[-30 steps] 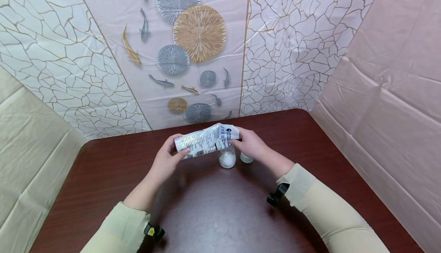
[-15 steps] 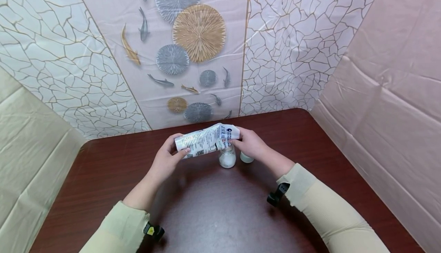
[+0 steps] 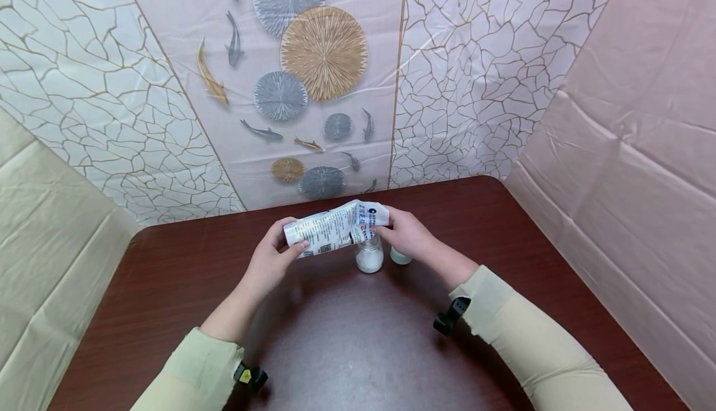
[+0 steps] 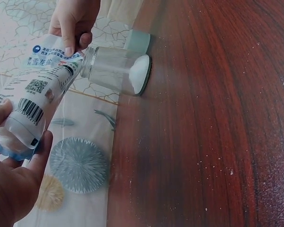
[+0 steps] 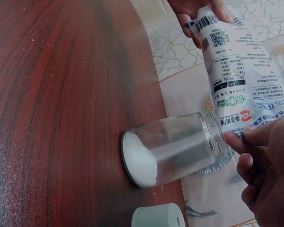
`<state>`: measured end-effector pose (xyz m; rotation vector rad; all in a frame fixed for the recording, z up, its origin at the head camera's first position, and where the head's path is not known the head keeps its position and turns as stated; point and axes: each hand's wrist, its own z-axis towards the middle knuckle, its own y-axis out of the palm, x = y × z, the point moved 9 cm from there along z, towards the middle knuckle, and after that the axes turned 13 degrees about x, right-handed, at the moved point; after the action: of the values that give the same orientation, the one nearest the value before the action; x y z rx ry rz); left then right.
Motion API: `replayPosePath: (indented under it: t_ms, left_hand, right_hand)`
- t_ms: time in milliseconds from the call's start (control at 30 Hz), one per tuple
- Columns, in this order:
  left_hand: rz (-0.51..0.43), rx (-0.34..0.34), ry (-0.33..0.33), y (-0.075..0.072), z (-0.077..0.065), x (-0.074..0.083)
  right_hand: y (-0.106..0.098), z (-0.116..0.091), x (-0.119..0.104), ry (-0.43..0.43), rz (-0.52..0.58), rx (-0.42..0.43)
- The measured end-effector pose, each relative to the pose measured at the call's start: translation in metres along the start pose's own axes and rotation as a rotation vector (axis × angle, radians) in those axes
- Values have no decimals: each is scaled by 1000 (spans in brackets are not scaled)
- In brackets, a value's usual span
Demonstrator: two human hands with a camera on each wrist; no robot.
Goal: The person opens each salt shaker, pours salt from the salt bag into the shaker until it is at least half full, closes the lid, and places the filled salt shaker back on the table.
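Both hands hold a white printed salt bag (image 3: 330,230) tipped over a glass jar (image 3: 369,258). My left hand (image 3: 271,260) grips the bag's closed end, thumb on the near side. At the other end my right hand (image 3: 411,235) pinches the bag's mouth beside the jar's rim. In the right wrist view a white stream runs down inside the jar, and a heap of salt (image 5: 141,163) covers its bottom. The jar stands upright on the table. The bag's opening itself is hidden behind the fingers and the bag.
A pale green lid (image 3: 400,257) sits on the table just right of the jar, partly behind my right hand. White grains are scattered over the dark red wooden table (image 4: 213,118). Patterned cloth (image 3: 447,87) hangs beyond the table's far edge.
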<state>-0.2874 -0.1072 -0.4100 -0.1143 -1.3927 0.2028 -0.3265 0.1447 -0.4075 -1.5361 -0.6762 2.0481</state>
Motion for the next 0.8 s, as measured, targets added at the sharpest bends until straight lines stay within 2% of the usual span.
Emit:
replayPosePath:
  t_ms: [800]
  left_hand:
    - [-6,6,5,-1,-1,3]
  right_hand:
    - [2,-1,-3,7,37,-25]
